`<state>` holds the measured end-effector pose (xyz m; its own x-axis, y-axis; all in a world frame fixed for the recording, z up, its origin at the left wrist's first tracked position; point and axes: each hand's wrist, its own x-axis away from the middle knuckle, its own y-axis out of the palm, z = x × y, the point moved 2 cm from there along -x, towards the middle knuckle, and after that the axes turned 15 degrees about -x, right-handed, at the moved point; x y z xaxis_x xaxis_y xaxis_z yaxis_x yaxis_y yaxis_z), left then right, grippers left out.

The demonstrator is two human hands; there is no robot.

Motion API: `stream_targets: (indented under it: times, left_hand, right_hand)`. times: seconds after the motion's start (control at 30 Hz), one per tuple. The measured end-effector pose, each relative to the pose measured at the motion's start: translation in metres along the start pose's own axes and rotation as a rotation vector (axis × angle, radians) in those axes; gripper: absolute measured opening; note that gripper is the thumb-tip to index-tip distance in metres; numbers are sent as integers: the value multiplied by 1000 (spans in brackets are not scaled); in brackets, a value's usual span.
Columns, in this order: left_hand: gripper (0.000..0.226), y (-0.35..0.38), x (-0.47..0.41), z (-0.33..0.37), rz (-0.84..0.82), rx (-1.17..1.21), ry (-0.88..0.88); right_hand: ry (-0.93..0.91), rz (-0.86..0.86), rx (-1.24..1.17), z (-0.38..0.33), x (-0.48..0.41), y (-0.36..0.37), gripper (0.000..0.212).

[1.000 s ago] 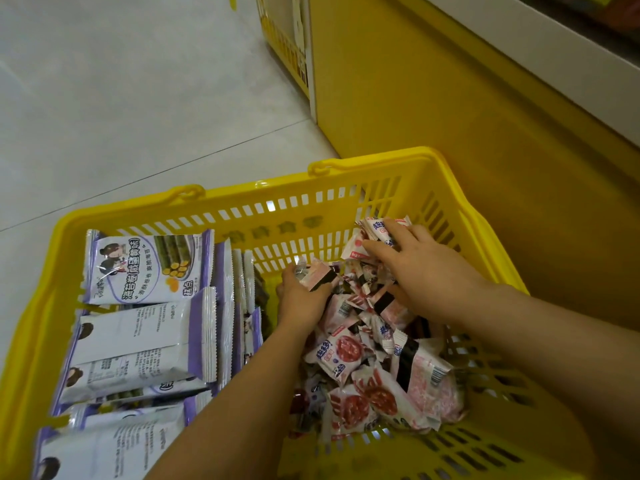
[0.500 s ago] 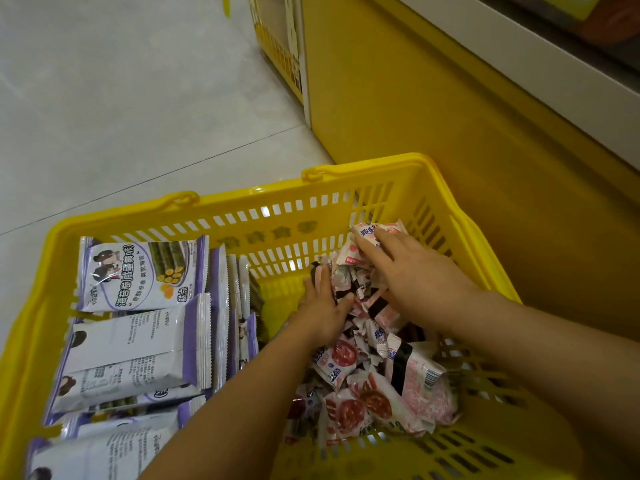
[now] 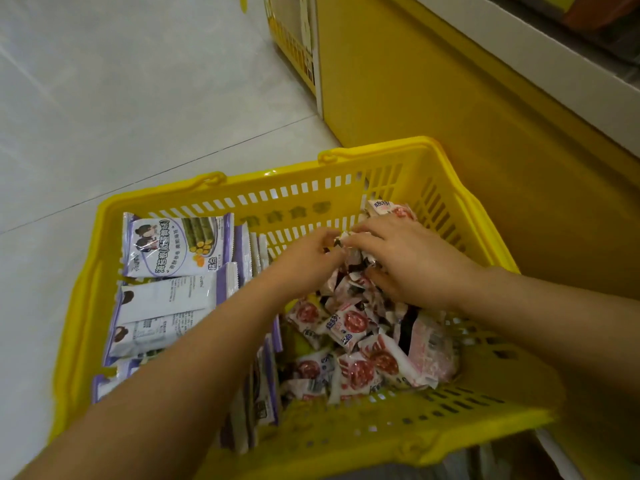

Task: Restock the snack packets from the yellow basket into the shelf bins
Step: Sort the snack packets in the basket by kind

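On pale tiles (image 3: pixel 138 98), left hand (image 3: pixel 304 258) and right hand (image 3: pixel 412 261) seemingly clutch red packets (image 3: pixel 353 323) in yellow basket (image 3: pixel 381 150).

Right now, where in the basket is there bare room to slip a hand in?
Bare mesh lies between the red-and-white packets and the right rim of the yellow basket. The purple packets fill the left half; the left hand and right hand crowd the heap's far end. Outside, the floor tiles are free.
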<state>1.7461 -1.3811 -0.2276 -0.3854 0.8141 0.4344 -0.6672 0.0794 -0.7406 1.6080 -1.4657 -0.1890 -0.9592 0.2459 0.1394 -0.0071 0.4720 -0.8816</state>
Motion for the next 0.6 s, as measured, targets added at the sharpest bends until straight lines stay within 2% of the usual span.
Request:
stream_targets:
  times: [0.13, 0.27, 0.43, 0.6]
  left_hand:
    - [41, -43, 47, -3, 207, -378, 225]
    - [33, -70, 76, -31, 370, -633, 262]
    - [32, -73, 81, -64, 365, -683, 179]
    - [32, -67, 78, -79, 369, -605, 171]
  right_hand:
    - [16, -40, -307, -32, -11, 19, 47]
    - [103, -237, -297, -36, -44, 58, 52]
    - [121, -531, -181, -42, -76, 112, 71]
    - [106, -668, 60, -36, -85, 149, 86]
